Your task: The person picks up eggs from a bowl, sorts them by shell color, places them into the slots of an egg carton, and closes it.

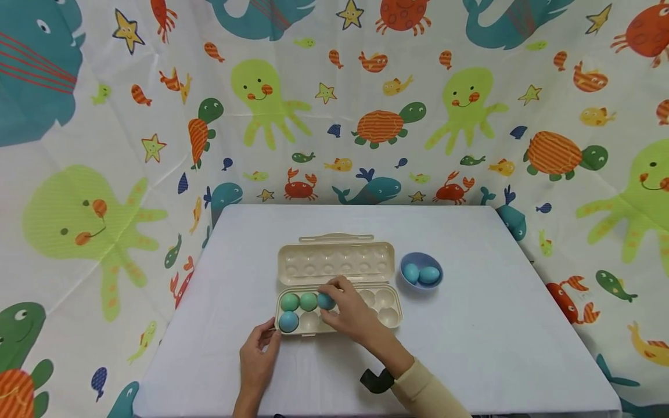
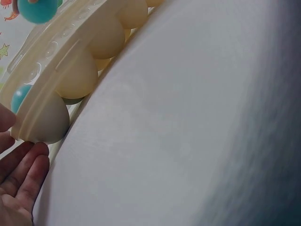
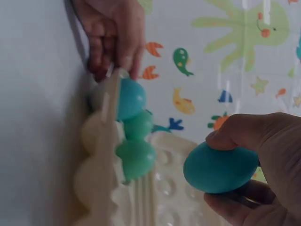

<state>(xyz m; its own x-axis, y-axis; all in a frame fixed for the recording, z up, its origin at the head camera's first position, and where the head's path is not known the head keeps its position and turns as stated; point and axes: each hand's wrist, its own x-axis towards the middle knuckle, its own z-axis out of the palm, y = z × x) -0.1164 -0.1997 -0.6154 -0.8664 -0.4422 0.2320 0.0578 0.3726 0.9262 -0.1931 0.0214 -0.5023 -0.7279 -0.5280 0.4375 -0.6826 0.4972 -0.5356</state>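
An open cream egg carton [image 1: 334,333] lies on the table. In its left end sit two green eggs [image 1: 299,302] in the back row and a blue egg [image 1: 288,322] in the front row. My left hand [image 1: 257,355] holds the carton's left front corner, thumb at the rim and fingers lower down, as the left wrist view shows. My right hand [image 1: 356,313] pinches another blue egg [image 3: 221,168] between thumb and fingers. That egg is over the back row, just right of the green eggs; the right wrist view shows it apart from the carton.
Behind the egg cups lies the carton's opened lid [image 1: 336,248]. A blue bowl [image 1: 421,257] with two light blue eggs [image 1: 430,275] stands right of the carton. A white cloth covers the table [image 1: 491,342]; a curtain with sea animals [image 1: 324,52] hangs behind it.
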